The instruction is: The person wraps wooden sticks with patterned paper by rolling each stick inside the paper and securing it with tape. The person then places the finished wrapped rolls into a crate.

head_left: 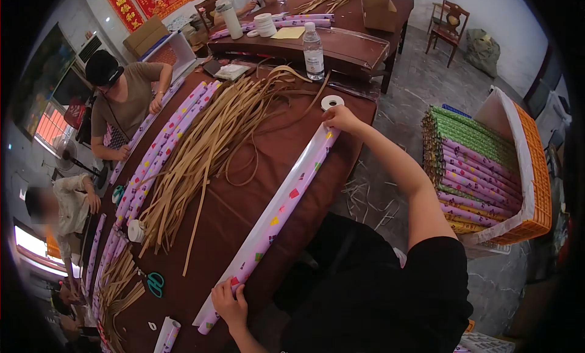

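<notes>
A long purple patterned roll (277,220) lies slantwise along the near edge of the brown table, its pale loose edge facing away from me. My left hand (230,304) rests on its lower end with the fingers curled over it. At the upper end, my right hand (341,120) is closed around the roll, its fingers partly hidden. Just beyond that hand sits a white tape roll (333,100). A bundle of tan strips (201,146) spreads across the table, left of the roll.
Teal scissors (155,285) and a short roll (167,336) lie at the lower left. A water bottle (313,51) stands beyond the tape. An orange crate (534,170) of patterned rolls is at the right. A co-worker in brown (128,103) handles rolls across the table.
</notes>
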A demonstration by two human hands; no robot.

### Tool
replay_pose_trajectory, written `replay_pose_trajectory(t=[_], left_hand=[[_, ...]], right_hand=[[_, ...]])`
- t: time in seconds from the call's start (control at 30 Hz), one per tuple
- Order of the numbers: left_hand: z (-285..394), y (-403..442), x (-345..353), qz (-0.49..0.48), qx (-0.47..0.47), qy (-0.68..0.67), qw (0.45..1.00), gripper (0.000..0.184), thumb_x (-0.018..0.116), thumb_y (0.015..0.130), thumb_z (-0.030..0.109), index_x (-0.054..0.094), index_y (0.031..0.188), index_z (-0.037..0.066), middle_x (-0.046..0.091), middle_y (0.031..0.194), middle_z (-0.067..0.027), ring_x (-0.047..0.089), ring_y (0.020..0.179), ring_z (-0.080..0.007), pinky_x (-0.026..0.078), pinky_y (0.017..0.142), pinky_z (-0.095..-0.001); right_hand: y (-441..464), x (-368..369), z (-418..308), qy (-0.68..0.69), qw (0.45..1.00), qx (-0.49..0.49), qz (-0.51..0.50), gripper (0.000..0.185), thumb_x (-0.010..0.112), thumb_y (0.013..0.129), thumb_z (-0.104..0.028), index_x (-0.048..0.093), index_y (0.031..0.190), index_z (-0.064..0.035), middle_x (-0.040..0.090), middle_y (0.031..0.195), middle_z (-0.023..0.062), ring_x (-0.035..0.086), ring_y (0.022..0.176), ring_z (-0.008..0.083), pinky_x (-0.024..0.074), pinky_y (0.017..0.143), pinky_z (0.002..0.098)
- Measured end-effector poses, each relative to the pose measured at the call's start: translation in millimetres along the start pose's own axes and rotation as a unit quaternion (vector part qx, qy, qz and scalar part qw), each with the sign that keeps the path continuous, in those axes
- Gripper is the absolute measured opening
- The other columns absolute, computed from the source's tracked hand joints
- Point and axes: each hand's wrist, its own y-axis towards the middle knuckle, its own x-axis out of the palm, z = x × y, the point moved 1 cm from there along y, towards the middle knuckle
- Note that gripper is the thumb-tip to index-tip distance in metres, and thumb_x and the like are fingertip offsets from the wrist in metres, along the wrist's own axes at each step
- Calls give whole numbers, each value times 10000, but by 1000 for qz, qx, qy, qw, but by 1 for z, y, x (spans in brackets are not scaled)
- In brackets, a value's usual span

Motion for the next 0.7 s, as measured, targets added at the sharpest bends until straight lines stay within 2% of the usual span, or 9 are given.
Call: replay_pose_trajectory(t=[0.13,0.7], left_hand=[[2,0,-1,-2,-7,-2,1000,306,688,853,254,647,1075,47,588,941,-109,563,888,-309,440,778,-415],[2,1,-1,-8,-3,5,1000,312,683,858,264,640,1074,43,592,946,-113,560,893,-311,441,786,-417]], right_hand=[[-4,2,3,78,997,8,4,308,708,720,-44,692,1020,23,717,861,122,690,787,189,549,722,304],[-14,14,-3,86,989,-85,88,293,621,699,53,624,989,10,683,799,87,675,766,180,529,711,303]])
